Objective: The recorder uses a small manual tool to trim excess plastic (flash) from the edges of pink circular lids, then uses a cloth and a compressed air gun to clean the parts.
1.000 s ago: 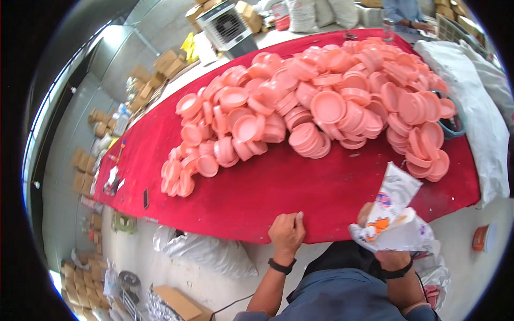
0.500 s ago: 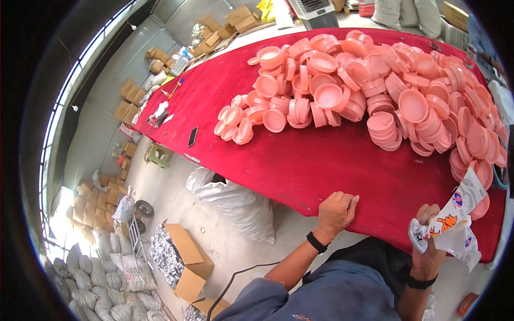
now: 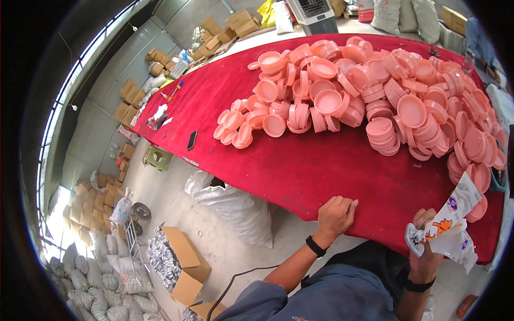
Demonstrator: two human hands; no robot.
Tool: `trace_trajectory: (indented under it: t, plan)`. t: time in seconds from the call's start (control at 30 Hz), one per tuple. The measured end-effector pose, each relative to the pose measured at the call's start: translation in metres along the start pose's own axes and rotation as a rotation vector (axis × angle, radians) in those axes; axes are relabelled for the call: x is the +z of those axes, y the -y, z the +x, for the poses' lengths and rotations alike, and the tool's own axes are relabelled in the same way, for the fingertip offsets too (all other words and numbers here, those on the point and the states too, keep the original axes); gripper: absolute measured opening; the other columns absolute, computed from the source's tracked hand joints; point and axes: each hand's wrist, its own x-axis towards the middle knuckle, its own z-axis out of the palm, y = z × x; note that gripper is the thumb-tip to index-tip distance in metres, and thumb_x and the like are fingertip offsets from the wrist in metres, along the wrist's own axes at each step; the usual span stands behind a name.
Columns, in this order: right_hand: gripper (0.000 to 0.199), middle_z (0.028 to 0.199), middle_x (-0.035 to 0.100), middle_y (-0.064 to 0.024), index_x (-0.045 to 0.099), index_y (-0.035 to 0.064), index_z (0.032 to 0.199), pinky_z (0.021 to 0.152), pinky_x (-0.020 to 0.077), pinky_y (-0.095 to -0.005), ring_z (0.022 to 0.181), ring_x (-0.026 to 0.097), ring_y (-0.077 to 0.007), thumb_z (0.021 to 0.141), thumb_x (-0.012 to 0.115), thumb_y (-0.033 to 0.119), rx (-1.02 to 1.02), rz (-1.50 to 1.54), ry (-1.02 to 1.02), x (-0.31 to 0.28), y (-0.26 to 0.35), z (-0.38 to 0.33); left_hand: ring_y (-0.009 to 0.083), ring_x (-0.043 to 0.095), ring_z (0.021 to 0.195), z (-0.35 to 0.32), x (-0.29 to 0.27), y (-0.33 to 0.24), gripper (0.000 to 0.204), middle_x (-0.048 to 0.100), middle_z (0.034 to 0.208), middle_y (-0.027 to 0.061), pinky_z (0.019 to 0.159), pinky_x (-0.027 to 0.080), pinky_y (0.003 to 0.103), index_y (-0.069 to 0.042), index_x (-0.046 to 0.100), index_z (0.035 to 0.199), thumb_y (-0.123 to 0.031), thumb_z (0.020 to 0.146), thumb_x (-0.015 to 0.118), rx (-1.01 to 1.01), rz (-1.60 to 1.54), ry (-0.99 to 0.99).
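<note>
My left hand [image 3: 336, 216] rests at the near edge of the red cloth-covered table [image 3: 321, 171]. Its fingers are curled in a loose fist, and nothing shows in them. In my right hand [image 3: 424, 262], by the table's near right edge, is a torn-looking white printed plastic wrapper [image 3: 450, 214] with orange and blue markings. My fingers close round its lower left part, and its pointed top sticks up toward the pile. Beyond both hands lies a large heap of round, shallow pink plastic cases [image 3: 412, 111], many of them nested or stacked.
A black phone [image 3: 192, 140] lies near the table's left edge. Below that edge stand a white woven sack [image 3: 235, 208] and an open cardboard box [image 3: 184, 257] of grey pieces. A black cable [image 3: 235, 278] runs by my left arm. Another person [image 3: 482, 48] is at the far right.
The view has shifted slightly, so the table's far side sits a little lower in the picture. Both hands keep their pose, and the wrapper is still in my right hand.
</note>
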Motion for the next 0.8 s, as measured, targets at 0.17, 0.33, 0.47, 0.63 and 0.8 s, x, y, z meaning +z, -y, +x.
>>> trace_trajectory:
  t: [0.17,0.33,0.47,0.63,0.8]
  plan:
    - [0.041,0.095,0.052,-0.0072,0.058,0.0066,0.103,0.072,0.0397,-0.0303,0.088,0.046,-0.0191,0.092,0.089,0.030,-0.020,-0.022,0.013,-0.003,-0.003,0.000,0.0294,0.064,0.070,0.000,0.001,0.000,0.016,0.063,0.076,0.0091,0.063,0.051,0.041,-0.007,0.073,0.085,-0.017,0.095,0.081,-0.001,0.002,0.009]
    - [0.043,0.096,0.053,-0.0074,0.058,0.0059,0.103,0.074,0.0398,-0.0313,0.089,0.047,-0.0195,0.090,0.090,0.031,-0.006,0.000,0.011,0.001,-0.003,-0.001,0.0298,0.064,0.070,0.000,-0.001,-0.002,0.016,0.064,0.077,0.0093,0.064,0.051,0.041,-0.007,0.073,0.086,-0.017,0.095,0.082,-0.012,0.004,0.014]
    - [0.039,0.097,0.056,-0.0079,0.062,0.0056,0.102,0.075,0.0400,-0.0314,0.090,0.049,-0.0196,0.091,0.090,0.029,-0.009,-0.004,0.000,0.008,0.000,-0.001,0.0300,0.064,0.071,-0.003,-0.001,-0.002,0.016,0.065,0.077,0.0096,0.064,0.051,0.041,-0.008,0.073,0.086,-0.017,0.095,0.081,-0.007,0.023,0.011]
    - [0.034,0.095,0.059,-0.0071,0.065,0.0062,0.102,0.075,0.0400,-0.0313,0.088,0.050,-0.0197,0.092,0.090,0.027,-0.007,-0.001,-0.005,0.005,0.003,-0.004,0.0313,0.065,0.071,-0.002,0.002,-0.004,0.016,0.065,0.076,0.0098,0.063,0.052,0.042,-0.009,0.073,0.086,-0.018,0.096,0.081,-0.034,-0.010,-0.001]
    - [0.042,0.093,0.060,-0.0080,0.064,0.0066,0.099,0.070,0.0396,-0.0322,0.087,0.050,-0.0211,0.087,0.094,0.034,0.040,0.014,-0.015,0.019,0.004,-0.002,0.0322,0.066,0.072,-0.003,0.000,0.000,0.016,0.066,0.077,0.0103,0.062,0.052,0.045,-0.010,0.074,0.085,-0.020,0.096,0.080,-0.037,0.011,0.033]
